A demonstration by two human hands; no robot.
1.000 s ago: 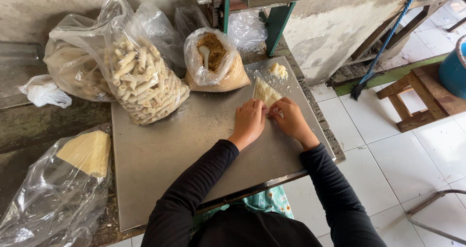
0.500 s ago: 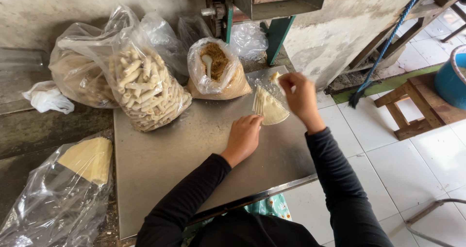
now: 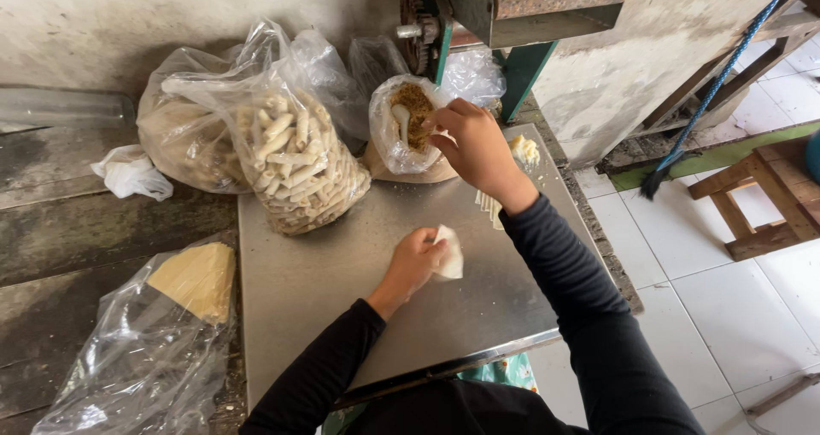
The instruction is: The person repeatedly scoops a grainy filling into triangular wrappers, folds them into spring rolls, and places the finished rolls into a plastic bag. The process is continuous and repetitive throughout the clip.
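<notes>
While the left hand (image 3: 416, 260) pinches a white wrapper (image 3: 451, 254), the right hand (image 3: 474, 149) — fingers closed — reaches into a clear filling bag (image 3: 400, 136).

Likely a small food workshop: steel table (image 3: 342, 290), bagged rolls (image 3: 295, 174), geared machine (image 3: 504, 8).

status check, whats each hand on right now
Left hand holds pale wrapper sheet on steel table. Right hand at bag of brown filling, spoon inside. Nothing in the way.
</notes>
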